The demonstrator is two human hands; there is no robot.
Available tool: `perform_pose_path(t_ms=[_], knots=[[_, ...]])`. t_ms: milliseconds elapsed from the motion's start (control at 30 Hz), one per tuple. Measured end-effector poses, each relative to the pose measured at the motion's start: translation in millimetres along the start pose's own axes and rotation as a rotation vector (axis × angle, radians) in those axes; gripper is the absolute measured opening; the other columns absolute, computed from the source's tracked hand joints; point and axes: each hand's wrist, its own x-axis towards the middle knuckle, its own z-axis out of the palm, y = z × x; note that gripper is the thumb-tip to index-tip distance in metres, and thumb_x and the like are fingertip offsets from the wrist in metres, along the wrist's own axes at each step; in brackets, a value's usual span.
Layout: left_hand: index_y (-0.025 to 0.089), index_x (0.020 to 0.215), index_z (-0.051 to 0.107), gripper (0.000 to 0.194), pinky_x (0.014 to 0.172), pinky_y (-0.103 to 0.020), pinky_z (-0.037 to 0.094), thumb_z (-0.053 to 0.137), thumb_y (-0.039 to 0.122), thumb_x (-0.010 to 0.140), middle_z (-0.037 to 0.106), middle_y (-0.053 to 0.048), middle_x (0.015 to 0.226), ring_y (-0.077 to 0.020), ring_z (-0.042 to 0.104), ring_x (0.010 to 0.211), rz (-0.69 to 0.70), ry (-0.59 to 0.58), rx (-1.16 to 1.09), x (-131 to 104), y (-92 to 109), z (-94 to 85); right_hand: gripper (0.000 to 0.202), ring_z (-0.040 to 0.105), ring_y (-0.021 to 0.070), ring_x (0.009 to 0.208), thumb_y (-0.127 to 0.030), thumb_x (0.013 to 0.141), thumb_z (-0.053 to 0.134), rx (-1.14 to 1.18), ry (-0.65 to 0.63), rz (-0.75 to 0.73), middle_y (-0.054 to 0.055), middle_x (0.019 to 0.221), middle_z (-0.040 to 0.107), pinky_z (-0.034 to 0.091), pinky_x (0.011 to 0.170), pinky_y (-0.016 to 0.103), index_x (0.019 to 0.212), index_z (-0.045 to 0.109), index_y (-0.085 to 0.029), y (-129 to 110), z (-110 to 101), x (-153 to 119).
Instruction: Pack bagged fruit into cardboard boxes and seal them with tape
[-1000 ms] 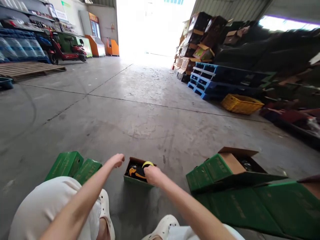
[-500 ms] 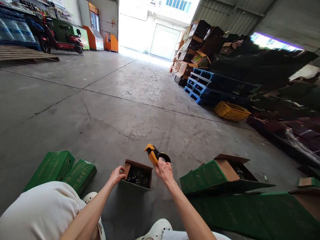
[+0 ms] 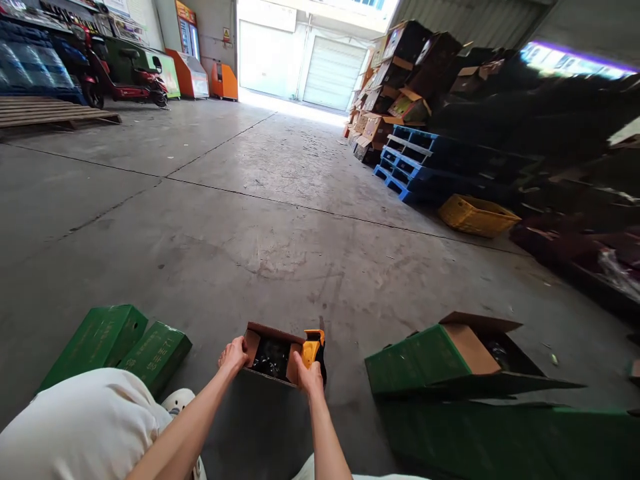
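An open cardboard box [image 3: 266,381] stands on the floor between my knees, with dark, shiny contents [image 3: 271,359] I cannot make out. At its left end, my left hand [image 3: 233,355] grips the wall and the short flap, fingers bent over the edge. My right hand [image 3: 310,377] is closed round a yellow and black tape dispenser [image 3: 311,351] at the box's right end. The thumb of that hand presses against the right short flap [image 3: 295,360]. Both short flaps stand tilted inward, and the far long flap is upright.
Two closed green boxes [image 3: 159,353] lie to the left. On the right stand an open green box [image 3: 420,360] and a larger green one [image 3: 490,433]. Farther off are a yellow crate [image 3: 477,215], blue pallets [image 3: 405,163], stacked cartons [image 3: 395,67] and a red scooter [image 3: 125,87].
My right hand has lowered the tape dispenser from above to the box's right end, and the right short flap has come up. My left hand has stayed at the left end.
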Motion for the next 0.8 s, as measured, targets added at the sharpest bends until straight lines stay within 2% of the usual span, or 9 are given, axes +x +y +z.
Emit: perform_pose_path(t_ms=[100, 200, 300, 367, 433, 500, 600, 667, 800], knots=[[0.027, 0.1, 0.063, 0.03, 0.09, -0.037, 0.052, 0.074, 0.018, 0.074, 0.077, -0.011, 0.12, -0.0352, 0.071, 0.121, -0.011, -0.014, -0.032, -1.6, 1.6, 1.3, 0.036, 0.077, 0.0274, 0.114, -0.048, 0.099, 0.058, 0.047, -0.023, 0.037, 0.015, 0.12, 0.08, 0.057, 0.084, 0.03, 0.118, 0.069, -0.02, 7.0, -6.0, 5.0], [0.023, 0.111, 0.065, 0.024, 0.091, -0.038, 0.053, 0.066, 0.029, 0.088, 0.075, -0.015, 0.128, -0.0338, 0.07, 0.124, 0.001, -0.077, -0.102, -0.2, 1.5, -2.2, 0.044, 0.075, 0.0317, 0.119, -0.05, 0.095, 0.064, 0.057, 0.008, 0.071, 0.021, 0.129, 0.076, 0.057, 0.09, 0.036, 0.126, 0.065, -0.018, 8.0, -4.6, 1.7], [0.02, 0.129, 0.065, 0.046, 0.082, -0.034, 0.057, 0.059, 0.051, 0.097, 0.077, -0.015, 0.124, -0.0294, 0.075, 0.114, 0.036, -0.238, -0.207, -0.9, -5.6, -13.0, 0.046, 0.074, 0.0344, 0.121, -0.052, 0.095, 0.063, 0.06, 0.034, 0.089, 0.023, 0.131, 0.075, 0.055, 0.095, 0.042, 0.127, 0.063, -0.018, 5.0, -1.1, -3.6], [0.021, 0.145, 0.059, 0.072, 0.08, -0.03, 0.057, 0.079, 0.05, 0.082, 0.077, -0.012, 0.126, -0.0264, 0.075, 0.113, 0.087, -0.338, -0.265, -3.7, -14.6, -19.9, 0.046, 0.074, 0.0342, 0.121, -0.052, 0.094, 0.064, 0.064, 0.035, 0.098, 0.023, 0.13, 0.075, 0.055, 0.096, 0.043, 0.126, 0.063, -0.018, 3.3, -0.4, -5.4], [0.022, 0.159, 0.048, 0.105, 0.083, -0.027, 0.056, 0.093, 0.032, 0.064, 0.076, -0.009, 0.128, -0.0235, 0.073, 0.113, 0.146, -0.372, -0.3, -6.6, -24.3, -22.3, 0.046, 0.074, 0.0333, 0.121, -0.052, 0.094, 0.065, 0.068, 0.034, 0.109, 0.023, 0.129, 0.075, 0.056, 0.094, 0.041, 0.126, 0.063, -0.018, 2.4, -0.9, -5.7], [0.024, 0.168, 0.033, 0.124, 0.087, -0.026, 0.055, 0.093, 0.022, 0.06, 0.076, -0.006, 0.122, -0.0208, 0.073, 0.109, 0.191, -0.354, -0.323, -6.6, -32.3, -19.8, 0.047, 0.074, 0.0324, 0.121, -0.053, 0.095, 0.064, 0.068, 0.035, 0.116, 0.022, 0.129, 0.075, 0.056, 0.094, 0.04, 0.126, 0.062, -0.018, 2.1, -2.1, -5.1], [0.033, 0.173, 0.002, 0.144, 0.086, -0.028, 0.054, 0.092, 0.021, 0.062, 0.075, 0.002, 0.105, -0.0174, 0.073, 0.093, 0.288, -0.295, -0.349, 3.7, -37.8, -14.4, 0.048, 0.074, 0.0316, 0.12, -0.053, 0.095, 0.066, 0.062, 0.032, 0.121, 0.021, 0.129, 0.075, 0.055, 0.096, 0.039, 0.127, 0.062, -0.017, 1.5, -4.0, -2.9], [0.033, 0.17, -0.019, 0.159, 0.08, -0.029, 0.052, 0.093, 0.017, 0.058, 0.071, 0.008, 0.091, -0.0156, 0.07, 0.08, 0.367, -0.318, -0.332, 16.7, -36.6, -14.7, 0.049, 0.074, 0.0315, 0.12, -0.053, 0.094, 0.067, 0.059, 0.026, 0.13, 0.021, 0.128, 0.076, 0.055, 0.097, 0.039, 0.127, 0.062, -0.017, 0.9, -5.2, -0.6], [0.027, 0.165, -0.032, 0.17, 0.072, -0.027, 0.048, 0.092, 0.008, 0.05, 0.06, 0.015, 0.072, -0.0142, 0.062, 0.069, 0.434, -0.43, -0.21, 39.2, -27.0, -24.1, 0.05, 0.073, 0.0305, 0.123, -0.052, 0.094, 0.07, 0.06, 0.021, 0.148, 0.02, 0.128, 0.075, 0.054, 0.097, 0.038, 0.127, 0.063, -0.016, 0.4, -5.2, 3.5]])
